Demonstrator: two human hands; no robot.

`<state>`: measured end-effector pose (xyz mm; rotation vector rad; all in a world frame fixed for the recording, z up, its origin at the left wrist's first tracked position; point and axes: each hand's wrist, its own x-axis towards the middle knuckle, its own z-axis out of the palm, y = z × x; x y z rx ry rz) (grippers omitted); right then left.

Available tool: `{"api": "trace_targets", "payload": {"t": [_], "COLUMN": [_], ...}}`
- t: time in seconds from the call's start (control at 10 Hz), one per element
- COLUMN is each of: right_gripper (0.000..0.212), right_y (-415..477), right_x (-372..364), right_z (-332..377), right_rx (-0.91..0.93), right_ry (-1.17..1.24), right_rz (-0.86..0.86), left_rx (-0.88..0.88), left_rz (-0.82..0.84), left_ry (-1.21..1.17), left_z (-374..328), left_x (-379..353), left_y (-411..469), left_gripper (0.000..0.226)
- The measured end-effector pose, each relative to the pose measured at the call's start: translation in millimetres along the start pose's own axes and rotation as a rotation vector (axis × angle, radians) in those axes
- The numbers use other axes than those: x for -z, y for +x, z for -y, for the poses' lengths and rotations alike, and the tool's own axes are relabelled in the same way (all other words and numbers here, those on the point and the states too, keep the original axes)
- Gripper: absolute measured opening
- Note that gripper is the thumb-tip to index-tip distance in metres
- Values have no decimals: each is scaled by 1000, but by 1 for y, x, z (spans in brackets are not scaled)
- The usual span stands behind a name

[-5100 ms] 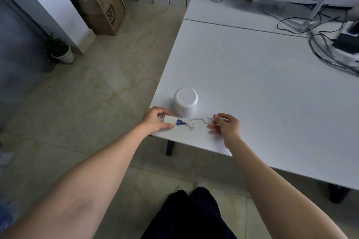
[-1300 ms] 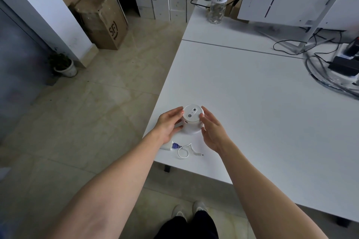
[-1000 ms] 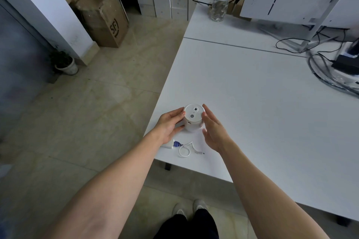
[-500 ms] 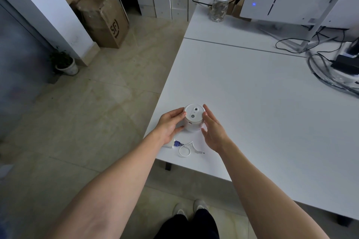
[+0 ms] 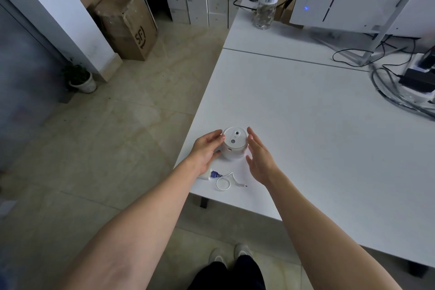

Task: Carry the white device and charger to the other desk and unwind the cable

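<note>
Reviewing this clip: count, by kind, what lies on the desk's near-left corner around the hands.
Device: 1
Charger: 1
Cable: 1
Total: 3

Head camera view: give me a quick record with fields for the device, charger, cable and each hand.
device: white device on the desk, near its corner
left hand: left hand holds the device's side
right hand: right hand, fingers straight, close beside the device; contact unclear
charger: charger at the desk edge, partly under the left wrist
cable: cable in one loose loop
</note>
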<state>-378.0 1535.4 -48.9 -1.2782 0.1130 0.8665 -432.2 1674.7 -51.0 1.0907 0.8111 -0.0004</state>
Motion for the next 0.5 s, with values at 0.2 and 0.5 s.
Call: {"api": "trace_targets", "payload": {"t": [0.2,0.5], "right_gripper": [45,41], "right_y": [-3,-14], "right_x": [-2,-9], "right_z": [6,24], "right_rx": [8,73], "right_ry": [-23,-115], "right_rz": [-3,-25], "left_rx": [-9,-78], "left_rz": [2,2], "left_ry": [30,41], "left_z": [-3,-19], "left_x": [-2,-6], "left_y": [-2,-16], "left_gripper": [46,42]}}
